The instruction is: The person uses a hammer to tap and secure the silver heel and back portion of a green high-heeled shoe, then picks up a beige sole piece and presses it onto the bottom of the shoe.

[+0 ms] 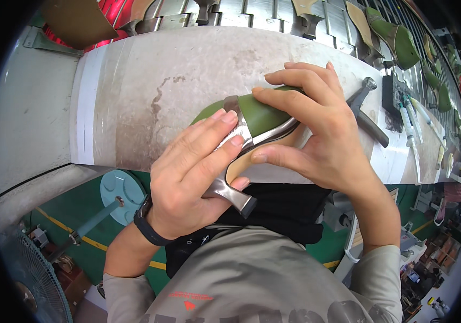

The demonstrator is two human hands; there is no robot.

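Note:
A green high-heeled shoe [261, 115] with a shiny silver band and a metallic heel is held over the near part of the worktable [133, 81]. It lies on its side, the tan sole turned toward me and the dark heel tip pointing down. My left hand [184, 175], a black band at its wrist, is closed round the back and heel, fingertips pressed on the silver band. At the front, my right hand [319, 121] grips the toe, thumb against the sole and fingers over the green upper. The fingers partly cover both ends of the shoe.
Right of the shoe lies a hammer [371, 129], near a black block [393, 97] and several syringe-like tubes [411, 126]. Along the table's far edge runs a metal conveyor [230, 19] carrying shoes, including a green one [394, 40]. A fan [36, 280] stands at lower left.

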